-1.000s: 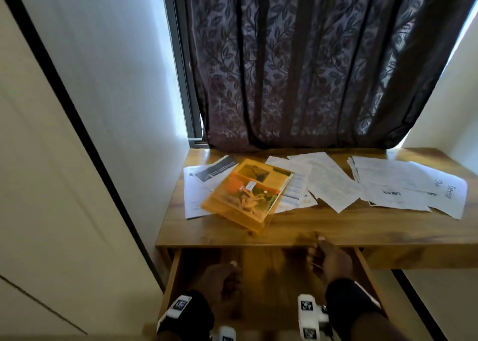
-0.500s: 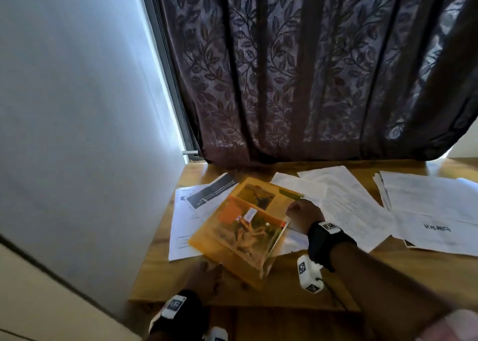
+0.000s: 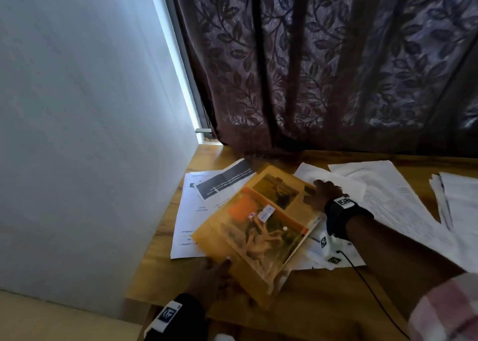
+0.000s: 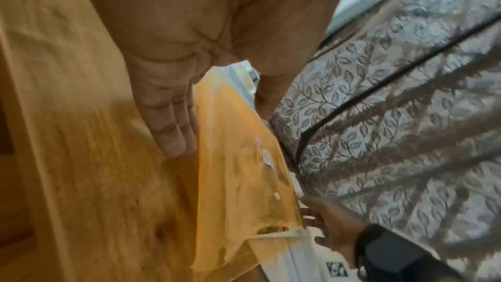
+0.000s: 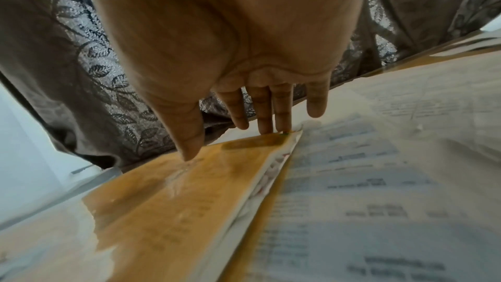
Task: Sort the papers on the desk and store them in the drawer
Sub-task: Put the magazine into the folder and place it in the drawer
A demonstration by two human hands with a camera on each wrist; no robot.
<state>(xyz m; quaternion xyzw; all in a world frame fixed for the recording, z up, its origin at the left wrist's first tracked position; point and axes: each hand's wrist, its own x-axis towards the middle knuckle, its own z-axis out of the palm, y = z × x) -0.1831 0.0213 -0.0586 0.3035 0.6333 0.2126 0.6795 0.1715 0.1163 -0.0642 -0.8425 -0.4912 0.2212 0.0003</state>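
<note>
An orange translucent folder [image 3: 258,227] lies slanted on the left part of the wooden desk [image 3: 323,302], on top of loose white papers [image 3: 388,206]. My left hand [image 3: 214,273] holds its near left corner, thumb on top and straight fingers [image 4: 173,136] under the edge. My right hand [image 3: 323,193] holds the far right edge, with the thumb on the cover [image 5: 176,201] and fingers [image 5: 265,123] at the rim. In the left wrist view the folder [image 4: 244,179] stands a little off the wood. A black-banded sheet [image 3: 225,177] sticks out beyond the folder.
A dark leaf-patterned curtain [image 3: 323,69] hangs along the back of the desk. A white wall [image 3: 90,133] closes the left side. Another stack of white sheets [image 3: 457,198] lies at the far right. The open drawer [image 3: 284,327] shows dimly below the desk's front edge.
Both hands have come up from the open drawer onto the desk. The right reached the folder's far edge first, then the left took its near corner. The view moved closer.
</note>
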